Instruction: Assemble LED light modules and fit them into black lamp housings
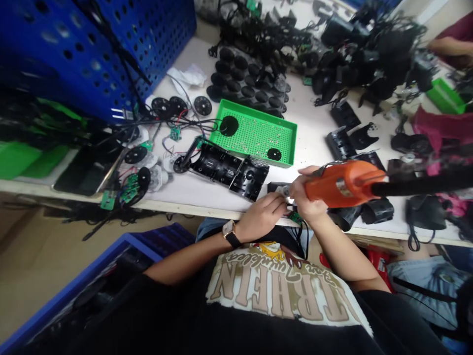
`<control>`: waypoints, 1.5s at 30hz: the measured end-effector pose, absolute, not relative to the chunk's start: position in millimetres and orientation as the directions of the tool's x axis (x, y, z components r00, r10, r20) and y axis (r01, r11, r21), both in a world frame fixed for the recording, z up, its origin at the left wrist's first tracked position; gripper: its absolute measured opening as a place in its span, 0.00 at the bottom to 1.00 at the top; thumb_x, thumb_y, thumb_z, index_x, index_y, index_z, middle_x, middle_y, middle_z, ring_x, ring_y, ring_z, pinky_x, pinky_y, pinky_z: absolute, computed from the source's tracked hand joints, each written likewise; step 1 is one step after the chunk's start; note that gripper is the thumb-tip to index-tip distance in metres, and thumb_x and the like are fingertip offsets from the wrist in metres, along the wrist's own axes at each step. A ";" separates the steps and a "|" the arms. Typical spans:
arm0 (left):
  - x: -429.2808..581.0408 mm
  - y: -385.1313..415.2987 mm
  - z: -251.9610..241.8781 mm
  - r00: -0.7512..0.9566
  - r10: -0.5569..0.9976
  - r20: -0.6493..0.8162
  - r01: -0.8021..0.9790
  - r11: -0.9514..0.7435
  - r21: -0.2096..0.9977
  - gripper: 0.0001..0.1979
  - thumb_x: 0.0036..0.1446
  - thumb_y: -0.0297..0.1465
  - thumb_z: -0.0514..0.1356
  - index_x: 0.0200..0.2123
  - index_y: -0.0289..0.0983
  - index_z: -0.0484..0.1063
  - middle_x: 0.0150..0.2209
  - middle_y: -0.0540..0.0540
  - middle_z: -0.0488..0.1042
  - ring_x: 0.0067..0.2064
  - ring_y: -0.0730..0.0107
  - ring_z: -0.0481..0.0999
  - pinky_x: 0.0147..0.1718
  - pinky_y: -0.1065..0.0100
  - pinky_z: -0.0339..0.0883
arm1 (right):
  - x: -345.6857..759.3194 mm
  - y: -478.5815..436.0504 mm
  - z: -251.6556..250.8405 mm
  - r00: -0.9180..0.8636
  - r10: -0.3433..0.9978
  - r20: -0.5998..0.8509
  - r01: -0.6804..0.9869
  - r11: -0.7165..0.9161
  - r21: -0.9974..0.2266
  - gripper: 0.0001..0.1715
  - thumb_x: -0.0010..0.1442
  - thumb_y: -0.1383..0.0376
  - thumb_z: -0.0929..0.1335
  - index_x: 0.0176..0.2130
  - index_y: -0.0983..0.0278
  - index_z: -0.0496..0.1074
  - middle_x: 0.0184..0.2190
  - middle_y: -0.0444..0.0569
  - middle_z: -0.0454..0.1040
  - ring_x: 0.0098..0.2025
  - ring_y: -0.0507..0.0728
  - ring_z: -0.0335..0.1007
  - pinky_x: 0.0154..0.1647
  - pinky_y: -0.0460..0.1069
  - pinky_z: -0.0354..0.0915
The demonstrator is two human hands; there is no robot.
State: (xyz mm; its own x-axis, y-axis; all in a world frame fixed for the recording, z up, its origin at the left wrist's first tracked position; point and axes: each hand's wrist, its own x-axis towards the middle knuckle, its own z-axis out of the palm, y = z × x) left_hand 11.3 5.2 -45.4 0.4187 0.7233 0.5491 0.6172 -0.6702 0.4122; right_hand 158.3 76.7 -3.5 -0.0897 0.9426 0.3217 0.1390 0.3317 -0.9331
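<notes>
White table (308,133): spreading out under the work; the person seems to be bringing an orange tool (336,186) to bear on a dark part (272,186) at the near edge, and the next move likely calls for steadying that part and lining up the tip, which the right hand (306,204) is hiding.
Perforated blue crate (155,44): standing at 10 o'clock from the 2 hands.
Green tray (294,145): sitting at 11 o'clock, holding scattered tiny bits and 2 black discs.
Black housing (221,167): lying open between 9 and 10 o'clock.
Right hand: wrapping round the orange tool, the dark part lying near at 9 o'clock.
Left hand (260,215): bunching its fingers together, the dark part lying at 1 o'clock; what they're pinching, I can't tell.
Circuit board (295,217): showing at 5 o'clock, just below the fingertips.
</notes>
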 end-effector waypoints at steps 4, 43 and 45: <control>10.3 6.7 -45.7 0.427 0.701 0.572 0.622 -0.686 0.376 0.08 0.72 0.27 0.56 0.45 0.32 0.75 0.44 0.40 0.81 0.50 0.57 0.80 0.54 0.55 0.78 | 151.4 79.4 14.1 0.099 0.906 0.412 0.004 0.414 -0.910 0.20 0.60 0.51 0.74 0.45 0.60 0.68 0.18 0.32 0.65 0.14 0.49 0.62 0.17 0.46 0.62; 14.3 -3.4 -32.8 0.082 0.792 0.604 0.397 -0.582 0.709 0.04 0.67 0.25 0.63 0.39 0.39 0.74 0.38 0.47 0.80 0.47 0.62 0.77 0.51 0.57 0.76 | 139.2 27.3 54.9 0.085 0.836 0.542 -0.344 0.535 -0.772 0.13 0.65 0.59 0.69 0.50 0.57 0.73 0.20 0.35 0.67 0.15 0.49 0.62 0.19 0.47 0.69; 15.1 -3.4 -33.2 0.054 0.799 0.598 0.402 -0.566 0.720 0.03 0.67 0.27 0.64 0.39 0.39 0.73 0.37 0.47 0.80 0.48 0.61 0.77 0.50 0.57 0.76 | 138.8 29.3 55.5 0.076 0.839 0.539 -0.364 0.527 -0.768 0.14 0.66 0.60 0.69 0.51 0.58 0.74 0.20 0.35 0.67 0.16 0.50 0.63 0.19 0.47 0.69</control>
State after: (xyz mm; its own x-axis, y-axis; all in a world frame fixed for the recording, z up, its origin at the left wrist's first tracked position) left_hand 15.1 -3.4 -33.2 0.0541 0.7994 0.5984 0.4022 -0.5659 0.7197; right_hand 138.8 29.3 55.5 0.0758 0.8386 0.5394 -0.3639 0.5269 -0.7681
